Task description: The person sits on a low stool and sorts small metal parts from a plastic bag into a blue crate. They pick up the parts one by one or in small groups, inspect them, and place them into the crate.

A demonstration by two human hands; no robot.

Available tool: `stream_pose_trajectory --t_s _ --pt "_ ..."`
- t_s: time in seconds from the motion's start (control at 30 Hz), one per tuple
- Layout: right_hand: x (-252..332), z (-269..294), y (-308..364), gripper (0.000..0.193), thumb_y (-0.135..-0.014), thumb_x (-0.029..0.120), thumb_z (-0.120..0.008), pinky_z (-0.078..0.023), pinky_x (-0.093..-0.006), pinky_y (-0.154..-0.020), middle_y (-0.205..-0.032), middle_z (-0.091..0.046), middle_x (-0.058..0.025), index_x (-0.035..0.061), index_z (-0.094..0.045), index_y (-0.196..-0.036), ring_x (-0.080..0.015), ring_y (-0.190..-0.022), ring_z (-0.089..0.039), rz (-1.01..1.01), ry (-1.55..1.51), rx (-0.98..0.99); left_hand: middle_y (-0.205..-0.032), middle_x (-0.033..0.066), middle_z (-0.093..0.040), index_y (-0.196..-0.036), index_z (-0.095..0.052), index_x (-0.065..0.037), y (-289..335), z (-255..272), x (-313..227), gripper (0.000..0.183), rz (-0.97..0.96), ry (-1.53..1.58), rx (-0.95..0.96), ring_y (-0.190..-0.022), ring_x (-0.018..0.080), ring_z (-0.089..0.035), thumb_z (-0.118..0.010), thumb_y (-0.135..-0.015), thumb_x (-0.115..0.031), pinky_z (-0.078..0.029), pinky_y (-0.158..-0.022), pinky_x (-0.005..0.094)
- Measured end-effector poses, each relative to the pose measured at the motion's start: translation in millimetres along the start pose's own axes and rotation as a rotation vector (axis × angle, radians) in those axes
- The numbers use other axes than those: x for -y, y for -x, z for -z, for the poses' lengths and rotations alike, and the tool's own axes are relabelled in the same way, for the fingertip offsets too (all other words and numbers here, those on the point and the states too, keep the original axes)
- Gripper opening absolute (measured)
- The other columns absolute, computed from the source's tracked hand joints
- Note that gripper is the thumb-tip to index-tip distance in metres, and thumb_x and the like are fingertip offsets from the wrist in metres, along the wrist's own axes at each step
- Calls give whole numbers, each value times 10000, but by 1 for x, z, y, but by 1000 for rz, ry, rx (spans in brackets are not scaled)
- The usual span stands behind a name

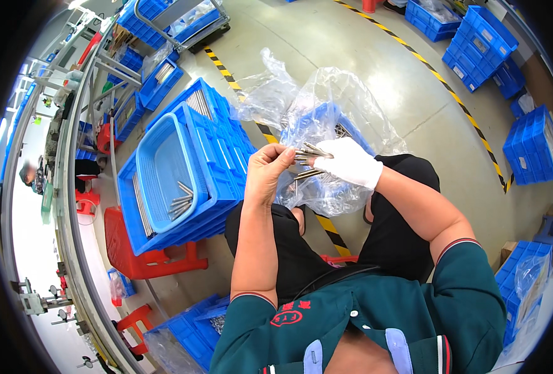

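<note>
My right hand (351, 163), in a white glove, is closed round a small bunch of thin metal rods (309, 174). The rods fan out to the left from its fingers. My bare left hand (269, 169) pinches at the left ends of the same rods, thumb against fingers. Below both hands, between my knees, a blue crate (319, 115) is lined with a clear plastic bag (351, 93); more metal rods (342, 131) show inside it, partly hidden by the film and my glove.
At my left, a light blue basket (141, 168) holding several rods (181, 201) rests on stacked blue crates (226, 153), with a red stool (119, 246) beneath. Further blue crates (529, 146) stand at the right. Yellow-black tape (441, 87) crosses the floor.
</note>
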State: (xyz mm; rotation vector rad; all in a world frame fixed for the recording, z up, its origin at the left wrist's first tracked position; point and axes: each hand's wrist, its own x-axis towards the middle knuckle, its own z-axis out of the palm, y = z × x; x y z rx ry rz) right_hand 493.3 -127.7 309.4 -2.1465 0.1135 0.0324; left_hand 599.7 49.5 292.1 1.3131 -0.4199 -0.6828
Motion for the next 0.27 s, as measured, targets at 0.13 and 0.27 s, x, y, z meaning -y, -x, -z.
stream_pose_trajectory --t_s 0.13,0.27 --pt "-3 1 -1 345 -845 368 -601 -443 -378 -640 -724 -602 -170 23 -611 -853 -316 -681 -581 -13 -90 29 -798 34 -645 -897 -660 -3 2 -2 -3 151 -12 -53 -14 -711 83 -547 -690 -847 -142 -423 -680 223" --pt "-6 2 -4 373 -866 387 -592 -446 -357 -635 -723 -628 -149 16 -628 -879 -227 -674 -599 -128 -239 141 -842 33 -659 -928 -661 2 3 5 -11 168 -66 -66 -148 -722 86 -555 -688 -849 -144 -429 -686 221"
